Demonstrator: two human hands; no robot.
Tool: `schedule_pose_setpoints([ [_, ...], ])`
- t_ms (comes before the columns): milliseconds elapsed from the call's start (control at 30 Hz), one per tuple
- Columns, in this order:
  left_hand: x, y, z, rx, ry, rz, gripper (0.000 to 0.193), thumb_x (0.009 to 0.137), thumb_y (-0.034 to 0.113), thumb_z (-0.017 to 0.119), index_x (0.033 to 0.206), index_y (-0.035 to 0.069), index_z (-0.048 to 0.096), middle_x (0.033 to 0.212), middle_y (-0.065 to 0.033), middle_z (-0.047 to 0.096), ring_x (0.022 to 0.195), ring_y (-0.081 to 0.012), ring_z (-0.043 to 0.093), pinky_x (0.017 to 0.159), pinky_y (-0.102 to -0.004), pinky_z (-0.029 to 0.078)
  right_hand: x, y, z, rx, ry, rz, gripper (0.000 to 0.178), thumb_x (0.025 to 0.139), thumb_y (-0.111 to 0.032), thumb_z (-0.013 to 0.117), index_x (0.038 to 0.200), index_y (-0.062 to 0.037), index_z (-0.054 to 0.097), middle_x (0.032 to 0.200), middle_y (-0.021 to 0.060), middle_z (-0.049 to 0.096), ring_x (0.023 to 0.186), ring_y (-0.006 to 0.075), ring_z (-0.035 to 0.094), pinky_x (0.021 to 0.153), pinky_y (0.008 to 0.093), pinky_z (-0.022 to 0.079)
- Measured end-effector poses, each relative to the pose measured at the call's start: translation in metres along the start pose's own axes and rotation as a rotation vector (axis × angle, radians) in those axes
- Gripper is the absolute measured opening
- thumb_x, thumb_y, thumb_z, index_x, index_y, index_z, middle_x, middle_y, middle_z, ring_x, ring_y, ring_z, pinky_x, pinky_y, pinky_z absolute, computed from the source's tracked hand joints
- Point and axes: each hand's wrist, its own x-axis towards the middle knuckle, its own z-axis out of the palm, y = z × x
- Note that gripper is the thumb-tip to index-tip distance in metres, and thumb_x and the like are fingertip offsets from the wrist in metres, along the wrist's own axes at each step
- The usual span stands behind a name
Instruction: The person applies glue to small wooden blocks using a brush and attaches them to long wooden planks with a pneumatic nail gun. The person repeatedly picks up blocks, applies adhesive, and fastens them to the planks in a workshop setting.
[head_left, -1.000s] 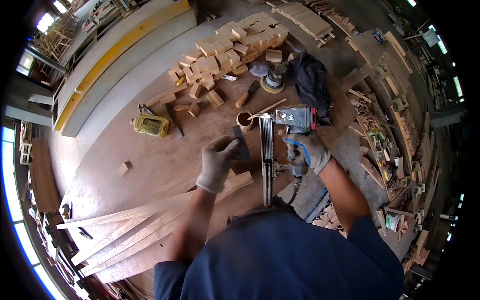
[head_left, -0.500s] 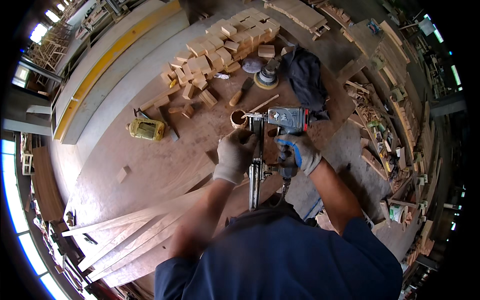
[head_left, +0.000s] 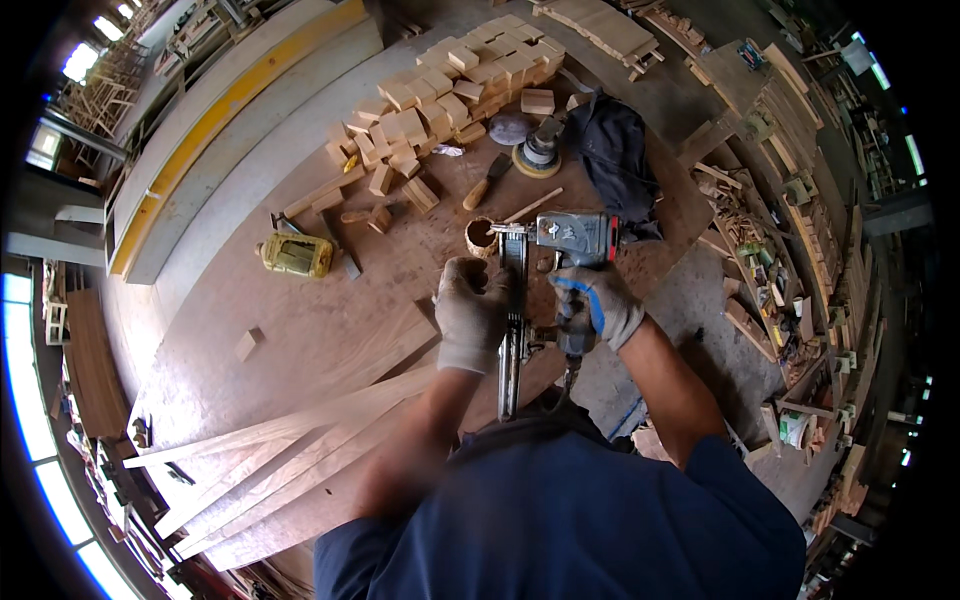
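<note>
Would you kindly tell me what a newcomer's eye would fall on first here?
Probably the bulky nail gun near the centre, gripped by the right hand, with the left hand at its long magazine. A heap of pale wooden blocks beyond it and a yellow stripe at the upper left would likely follow.

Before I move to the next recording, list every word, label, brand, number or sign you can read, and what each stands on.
Grey nail gun: pale characters, not copied out here.
Yellowish jug: any lettering too small to read.
White-and-green container, right: any lettering too small to read.
</note>
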Motion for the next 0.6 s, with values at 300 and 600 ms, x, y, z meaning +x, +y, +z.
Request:
schedule_pose_setpoints([
  [300,-0.007,-0.03,0.021,-0.429,-0.211,-0.156,0.021,0.11,0.022,0.065,0.105,0.002,0.069,0.086,0.0049,0.065,0.074,-0.0037,0.053,0.064,-0.0227,0.044,0.001,-0.004,0.015,-0.105,-0.027,-0.038,0.016,0.095,-0.011,0.074,0.107,-0.0013,0.069,0.077,0.0053,0.067,0.06,0.015,0.064,0.057,0.0311,0.053],
  [600,0.003,-0.024,0.025,-0.635,-0.097,-0.294,0.028,0.108,0.029,0.069,0.091,0.006,0.071,0.076,0.0082,0.059,0.065,-0.0031,0.048,0.057,-0.0233,0.038,0.003,-0.002,0.019,-0.151,-0.031,-0.035,0.013,0.093,-0.012,0.073,0.101,-0.0045,0.066,0.073,0.0049,0.064,0.058,0.0174,0.062,0.057,0.0347,0.053],
])
